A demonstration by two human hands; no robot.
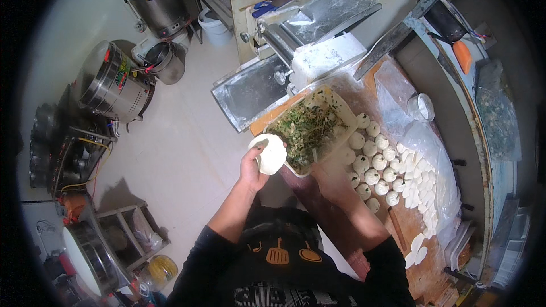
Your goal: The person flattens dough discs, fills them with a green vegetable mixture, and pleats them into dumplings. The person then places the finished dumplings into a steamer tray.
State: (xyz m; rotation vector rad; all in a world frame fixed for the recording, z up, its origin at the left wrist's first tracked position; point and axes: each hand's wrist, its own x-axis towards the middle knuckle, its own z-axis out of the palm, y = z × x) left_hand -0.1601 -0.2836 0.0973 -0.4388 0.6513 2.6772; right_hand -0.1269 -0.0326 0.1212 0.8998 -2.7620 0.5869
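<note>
My left hand (251,170) holds a round, flat dough wrapper (273,155) on its fingers, with the thumb over the wrapper's edge. The wrapper is beside the near left corner of a translucent plastic tub (300,174). Chopped green and pale filling (303,125) lies in the tub. My right hand (330,175) is blurred at the tub's near right side. Its fingers are unclear, and a thin pale strip shows close to them. Several pleated, filled buns (379,162) sit in rows to the right of the tub, some with green filling showing at the top.
Many loose wrappers (420,179) lie beside a plastic sheet (448,196) on the wooden worktop (420,279). A rolling pin (396,228) rests near them. Beyond the tub stands a floury dough-rolling machine (328,57). Steel pots (115,81) stand on the left.
</note>
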